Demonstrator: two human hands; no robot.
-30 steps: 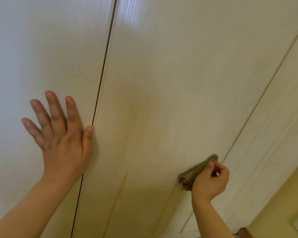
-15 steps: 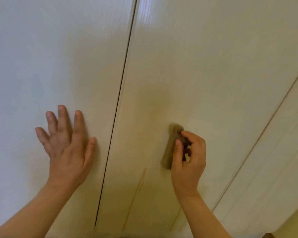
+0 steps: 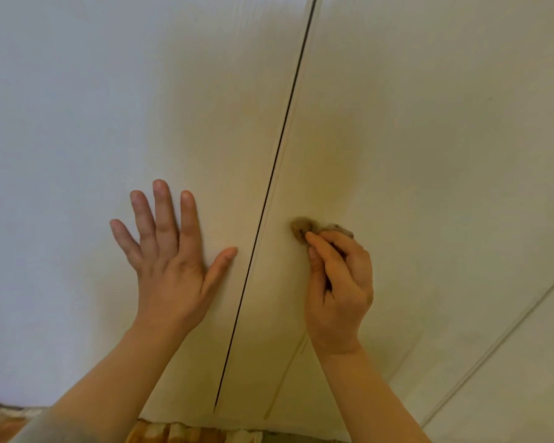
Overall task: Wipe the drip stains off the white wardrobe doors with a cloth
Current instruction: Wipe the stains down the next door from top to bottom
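Brown cloth, wadded small, pressed on right wardrobe door just beside the door gap. Pinched tight in the grip of right hand, fingers curled round it. The drip stain lies below the grip, past the wrist: a thin yellowish streak, long axis down the door, roughly parallel to the gap, right hand nearer. Flat on left door, left hand has fingers spread, probably bracing.
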